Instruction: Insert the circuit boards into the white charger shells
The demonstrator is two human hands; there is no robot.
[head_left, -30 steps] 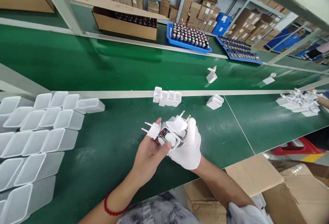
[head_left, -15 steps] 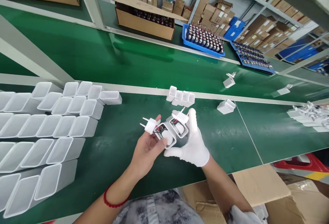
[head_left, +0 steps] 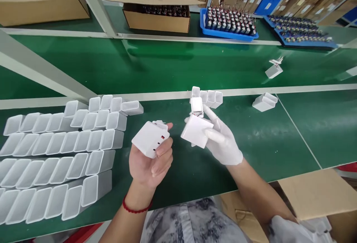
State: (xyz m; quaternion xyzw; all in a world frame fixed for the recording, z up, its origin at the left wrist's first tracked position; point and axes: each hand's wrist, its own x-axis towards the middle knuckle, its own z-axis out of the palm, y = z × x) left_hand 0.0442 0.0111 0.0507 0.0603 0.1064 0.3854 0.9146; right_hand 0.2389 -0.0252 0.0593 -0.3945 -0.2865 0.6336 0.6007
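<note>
My bare left hand [head_left: 152, 161] is closed round a white plastic housing [head_left: 149, 138]. Its smooth face is up, and small slots, one showing red, line one side. To its right, my gloved right hand [head_left: 221, 137] pinches a second white housing [head_left: 196, 131] between thumb and fingers. A white plug piece [head_left: 196, 106] sticks out beyond that housing's far edge, with a bit of wire at the joint. The two housings are held apart above the green bench [head_left: 178, 183]. Their open sides face away from me.
Rows of open white cases [head_left: 67, 140] fill the bench's left side. Several small white cases [head_left: 213, 98] stand behind my right hand, and more white cases [head_left: 264, 102] lie farther right. On the shelf are a carton [head_left: 156, 21] and a blue tray of parts [head_left: 228, 32]. An open box [head_left: 318, 194] sits below right.
My hands have moved apart, each with one housing. Both housings are turned over, so their smooth outer faces show instead of the wired insides. The view has shifted too.
</note>
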